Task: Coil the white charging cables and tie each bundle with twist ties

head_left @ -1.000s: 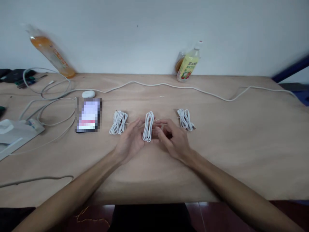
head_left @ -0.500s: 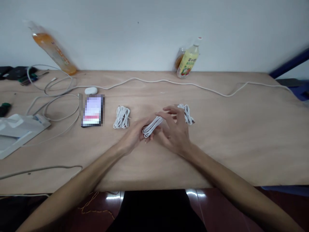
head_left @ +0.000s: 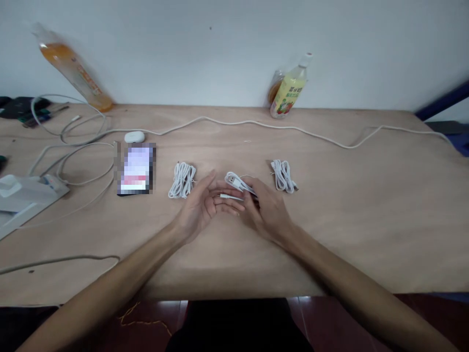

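My right hand [head_left: 269,208] grips a coiled white USB cable [head_left: 236,181] over the middle of the table, its fingers covering much of the coil. A USB plug shows at the coil's upper left, and a thin white connector end sticks out below it. Palm up, my left hand [head_left: 205,203] has its fingers apart, close under the connector end; whether they touch cannot be made out. To the left lies a second bundled white cable [head_left: 182,180], and just beyond my right hand a third bundled white cable [head_left: 283,176].
A phone [head_left: 136,168] and a white earbud case [head_left: 134,137] lie at the left, beside loose cords and a white stand [head_left: 29,195]. Against the wall stand an orange drink bottle [head_left: 78,76] and a yellow one [head_left: 289,93]. A long white cord [head_left: 256,123] crosses the table's back.
The cable coil has turned and passed from my left hand into my right, and its USB plug now shows. My left hand has let go and opened.
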The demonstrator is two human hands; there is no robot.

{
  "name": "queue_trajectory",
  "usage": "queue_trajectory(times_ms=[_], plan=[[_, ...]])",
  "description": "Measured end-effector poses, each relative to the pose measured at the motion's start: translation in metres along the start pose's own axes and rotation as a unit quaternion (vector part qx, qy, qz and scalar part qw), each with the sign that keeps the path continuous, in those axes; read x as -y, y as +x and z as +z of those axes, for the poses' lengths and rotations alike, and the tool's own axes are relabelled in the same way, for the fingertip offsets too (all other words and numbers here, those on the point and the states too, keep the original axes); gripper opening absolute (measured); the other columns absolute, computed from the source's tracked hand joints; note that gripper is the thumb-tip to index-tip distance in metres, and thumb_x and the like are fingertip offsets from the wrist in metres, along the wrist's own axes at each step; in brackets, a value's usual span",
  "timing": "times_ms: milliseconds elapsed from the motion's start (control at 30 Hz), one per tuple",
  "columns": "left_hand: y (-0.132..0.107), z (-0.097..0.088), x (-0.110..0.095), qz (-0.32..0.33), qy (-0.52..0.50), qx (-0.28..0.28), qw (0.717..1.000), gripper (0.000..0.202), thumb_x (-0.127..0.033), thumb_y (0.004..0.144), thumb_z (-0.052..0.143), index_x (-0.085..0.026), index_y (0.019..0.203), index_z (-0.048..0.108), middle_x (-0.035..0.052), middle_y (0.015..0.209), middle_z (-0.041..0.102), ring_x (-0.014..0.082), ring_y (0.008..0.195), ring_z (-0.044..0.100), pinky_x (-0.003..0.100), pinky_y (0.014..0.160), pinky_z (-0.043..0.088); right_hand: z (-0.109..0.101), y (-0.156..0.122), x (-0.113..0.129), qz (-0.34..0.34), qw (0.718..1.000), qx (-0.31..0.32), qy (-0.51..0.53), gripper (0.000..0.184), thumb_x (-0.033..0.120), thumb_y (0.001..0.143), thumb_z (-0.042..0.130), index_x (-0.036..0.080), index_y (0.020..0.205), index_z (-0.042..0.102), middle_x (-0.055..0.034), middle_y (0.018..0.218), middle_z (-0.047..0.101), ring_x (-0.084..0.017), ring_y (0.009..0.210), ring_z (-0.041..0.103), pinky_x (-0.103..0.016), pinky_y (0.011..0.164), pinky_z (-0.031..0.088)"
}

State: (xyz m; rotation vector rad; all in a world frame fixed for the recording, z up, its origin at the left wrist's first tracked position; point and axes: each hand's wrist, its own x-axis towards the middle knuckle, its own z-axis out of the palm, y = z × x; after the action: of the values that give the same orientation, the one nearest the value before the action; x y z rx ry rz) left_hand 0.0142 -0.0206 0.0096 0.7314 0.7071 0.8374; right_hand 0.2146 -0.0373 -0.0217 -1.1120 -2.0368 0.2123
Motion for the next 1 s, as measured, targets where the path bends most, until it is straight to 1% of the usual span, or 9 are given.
queue_trajectory(times_ms=[100,167,300,367,433,567,700,800,1000], plan=[[-0.002,0.004,-0.001,0.059,0.008,-0.024,0.998,0.030,-0.038,0.083,0.098,-0.015,0.101,0.086,0.0094,0.099,0.086,0.0192,0.085,0.081,0.028,0.083,0.064,-0.001,-0.001,0.008,0.122,0.984,0.007,0.127,0.017,0.023,0.112,0.049,0.022,0.117,0.065,-0.0053,0.098,0.077,-0.020,0.081,0.071,-0.033,0.075,0.055],[-0.002,0.005,0.000,0.079,0.018,-0.039,0.996,0.032,-0.025,0.079,0.100,-0.018,0.108,0.087,0.0072,0.102,0.087,0.0175,0.085,0.081,0.029,0.089,0.064,0.000,-0.001,0.015,0.190,0.956,0.020,0.222,0.017,0.029,0.113,0.050,0.023,0.114,0.065,-0.0019,0.090,0.073,-0.018,0.073,0.067,-0.032,0.070,0.053],[0.001,0.003,0.003,0.085,0.074,-0.050,0.992,0.030,-0.031,0.083,0.097,-0.017,0.108,0.087,0.0083,0.101,0.086,0.0148,0.072,0.075,0.028,0.073,0.062,0.003,-0.001,0.025,0.305,0.864,0.043,0.398,0.025,0.044,0.115,0.048,0.024,0.110,0.063,0.0031,0.078,0.063,-0.013,0.056,0.052,-0.027,0.053,0.045],[0.002,0.002,0.003,0.087,0.135,-0.052,0.986,0.022,-0.037,0.088,0.092,-0.016,0.091,0.086,0.0073,0.088,0.083,0.0146,0.067,0.070,0.027,0.066,0.058,0.005,-0.002,0.026,0.321,0.835,0.047,0.444,0.031,0.051,0.114,0.051,0.024,0.106,0.063,0.0036,0.076,0.061,-0.012,0.053,0.051,-0.026,0.049,0.043],[0.001,0.004,0.002,0.105,0.205,-0.060,0.971,0.032,-0.041,0.093,0.087,-0.018,0.073,0.080,0.0048,0.073,0.076,0.0150,0.065,0.067,0.028,0.066,0.055,0.006,-0.002,0.026,0.320,0.823,0.051,0.466,0.036,0.056,0.113,0.051,0.024,0.100,0.063,0.0025,0.077,0.064,-0.012,0.054,0.053,-0.025,0.047,0.043],[-0.001,0.011,0.001,0.144,0.272,-0.087,0.947,0.040,-0.043,0.093,0.086,-0.020,0.063,0.073,0.0019,0.064,0.069,0.0157,0.064,0.064,0.029,0.068,0.053,0.006,-0.003,0.023,0.308,0.827,0.076,0.465,0.042,0.059,0.114,0.049,0.023,0.096,0.064,-0.0009,0.084,0.071,-0.013,0.060,0.062,-0.026,0.050,0.049],[-0.002,0.013,0.001,0.130,0.261,-0.085,0.953,0.032,-0.042,0.091,0.088,-0.021,0.069,0.077,0.0026,0.067,0.073,0.0167,0.064,0.067,0.029,0.067,0.057,0.007,-0.005,0.024,0.293,0.854,0.074,0.424,0.032,0.055,0.114,0.052,0.025,0.106,0.060,-0.0003,0.086,0.072,-0.014,0.068,0.066,-0.028,0.060,0.056],[-0.003,0.013,0.002,0.120,0.251,-0.082,0.957,0.024,-0.040,0.089,0.089,-0.021,0.077,0.081,0.0023,0.068,0.075,0.0174,0.063,0.068,0.029,0.065,0.058,0.006,-0.005,0.025,0.294,0.864,0.072,0.402,0.025,0.052,0.114,0.053,0.027,0.112,0.055,0.0018,0.083,0.072,-0.015,0.063,0.065,-0.029,0.057,0.055],[-0.005,0.016,0.003,0.131,0.245,-0.090,0.956,0.022,-0.036,0.087,0.092,-0.020,0.074,0.082,0.0022,0.069,0.076,0.0176,0.065,0.071,0.029,0.067,0.061,0.003,-0.006,0.023,0.278,0.904,0.070,0.316,0.037,0.050,0.117,0.044,0.025,0.094,0.059,-0.0005,0.076,0.069,-0.016,0.062,0.063,-0.032,0.060,0.052]])
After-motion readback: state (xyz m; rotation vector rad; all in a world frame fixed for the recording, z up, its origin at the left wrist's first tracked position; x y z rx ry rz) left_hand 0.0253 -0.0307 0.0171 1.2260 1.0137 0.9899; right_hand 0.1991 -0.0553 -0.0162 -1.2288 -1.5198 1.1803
